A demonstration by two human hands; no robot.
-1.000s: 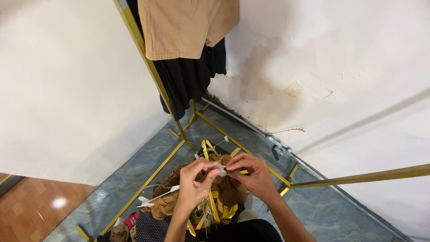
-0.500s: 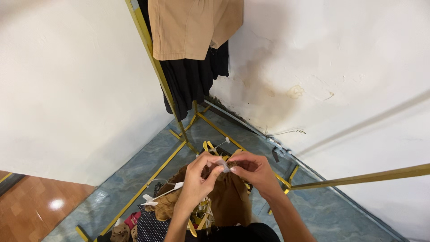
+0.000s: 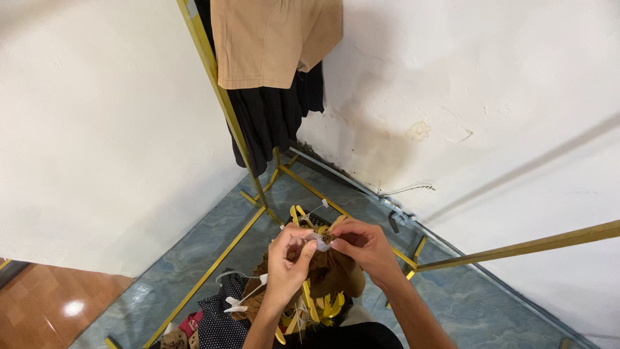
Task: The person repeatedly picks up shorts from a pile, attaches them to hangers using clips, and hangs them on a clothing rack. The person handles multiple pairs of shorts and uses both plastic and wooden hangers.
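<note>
Two hands pinch a small white clip on a brown garment, above a blue floor in a white-walled corner.

At far left, wood flooring (image 3: 45, 304) meets the blue floor (image 3: 194, 258). A dotted cloth (image 3: 216, 323) and a white hanger (image 3: 242, 300) lie low in the frame. The left hand (image 3: 289, 262) is closed, its fingertips gripping the white clip (image 3: 318, 240). The clip sits between both hands, touching the bunched top of the brown garment (image 3: 332, 271), which hangs over yellow hangers (image 3: 316, 304). The right hand (image 3: 361, 245) is closed too, pinching the garment's top just beside the clip. Behind them, a yellow rack (image 3: 219, 97) holds a tan garment (image 3: 271, 39) and a black one (image 3: 271, 123). A yellow bar (image 3: 529, 245) crosses at right.
</note>
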